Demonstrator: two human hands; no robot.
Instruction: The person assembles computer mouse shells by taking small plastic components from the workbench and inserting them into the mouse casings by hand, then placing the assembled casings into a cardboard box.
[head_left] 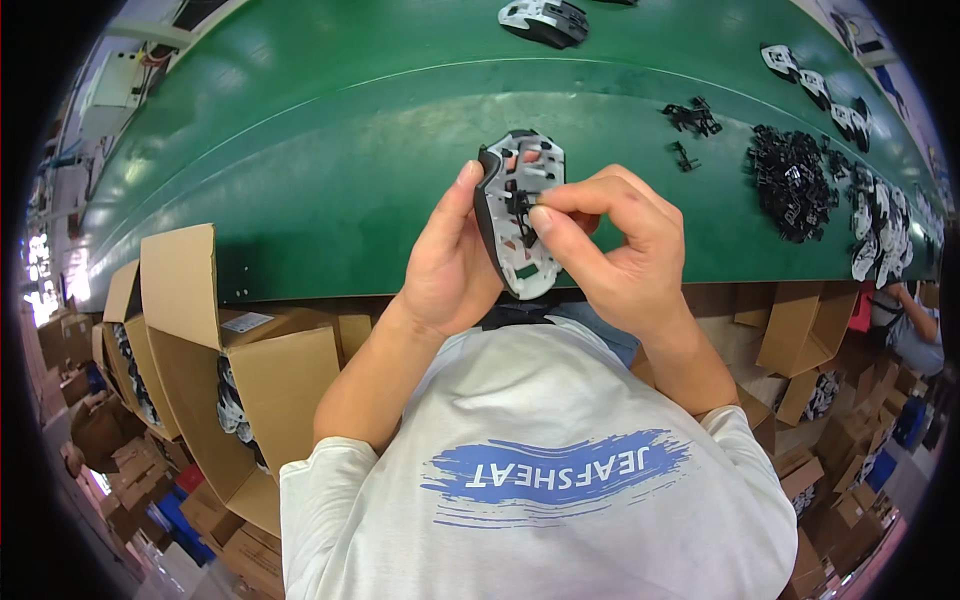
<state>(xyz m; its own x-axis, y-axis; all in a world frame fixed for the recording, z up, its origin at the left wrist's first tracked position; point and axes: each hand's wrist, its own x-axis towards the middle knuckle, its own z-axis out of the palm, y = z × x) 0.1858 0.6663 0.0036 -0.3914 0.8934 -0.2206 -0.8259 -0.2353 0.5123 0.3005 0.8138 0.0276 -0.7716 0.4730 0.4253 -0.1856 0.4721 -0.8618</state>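
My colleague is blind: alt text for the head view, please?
A person's left hand holds a mouse shell while the right hand pinches a small black part against it, at a green table. A pile of black parts lies to the right.

Room over green bench (300, 170) leftward, black parts heap (790, 185) blocking right

The person's left hand (445, 245) holds a black-and-white shell (515, 262), hollow side showing, above the green bench (350, 170). The right hand (630, 240) pinches a small black part (522, 205) at its inner face; how firmly it sits is hard to tell. A heap of black parts (790, 185) lies rightward, beside more shells (880, 235).
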